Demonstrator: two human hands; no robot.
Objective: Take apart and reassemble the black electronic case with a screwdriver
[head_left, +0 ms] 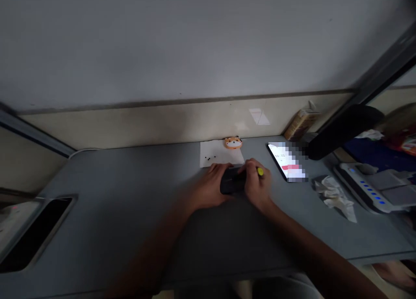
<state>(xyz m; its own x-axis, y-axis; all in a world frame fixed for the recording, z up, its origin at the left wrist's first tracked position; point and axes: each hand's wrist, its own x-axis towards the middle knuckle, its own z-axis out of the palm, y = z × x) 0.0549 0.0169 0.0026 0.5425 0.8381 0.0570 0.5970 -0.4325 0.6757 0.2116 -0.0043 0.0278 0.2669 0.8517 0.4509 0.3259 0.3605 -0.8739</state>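
Note:
A small dark rectangular device (pixel 228 185) lies at the middle of the grey table. My left hand (pixel 212 187) is closed around its left side. In my right hand (pixel 258 185) is a tool with a yellow end (pixel 260 172), gripped over the device's right part; the tool's tip is hidden by my fingers. Just behind my hands is a white paper (pixel 221 151) with several tiny black bits, perhaps screws, on it. An orange animal-face case (pixel 233 143) sits at the paper's back right corner.
A lit phone (pixel 282 162) lies right of my hands, with a drink carton (pixel 300 123) and a black cylinder (pixel 344 130) behind. Crumpled tissue (pixel 336 197) and a white device with blue lights (pixel 370 188) are at the right. A dark-screened device (pixel 39 232) is far left.

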